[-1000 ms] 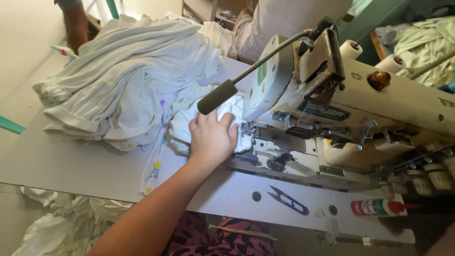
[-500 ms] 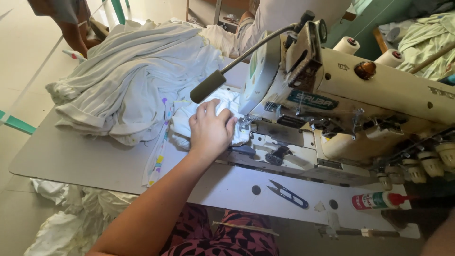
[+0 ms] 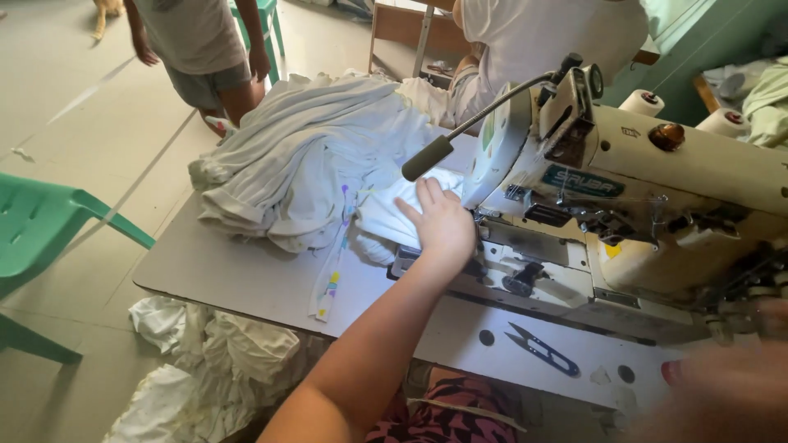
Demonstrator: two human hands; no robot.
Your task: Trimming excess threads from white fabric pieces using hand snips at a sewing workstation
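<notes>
From the head camera I count one sewing machine (image 3: 624,205), cream metal and boxy, two thread cones (image 3: 642,102) behind it, one pair of dark snips (image 3: 542,349) and one soft heap of pale cloth (image 3: 304,156) on the grey table (image 3: 238,279). My left hand (image 3: 443,226) lies flat, fingers (image 3: 427,197) spread and pressing a folded white cloth piece (image 3: 386,217), which sits directly under and just left of the fingertips, against the machine's bed. My right hand (image 3: 722,385) is a blur at the lower right; I cannot tell its grip.
</notes>
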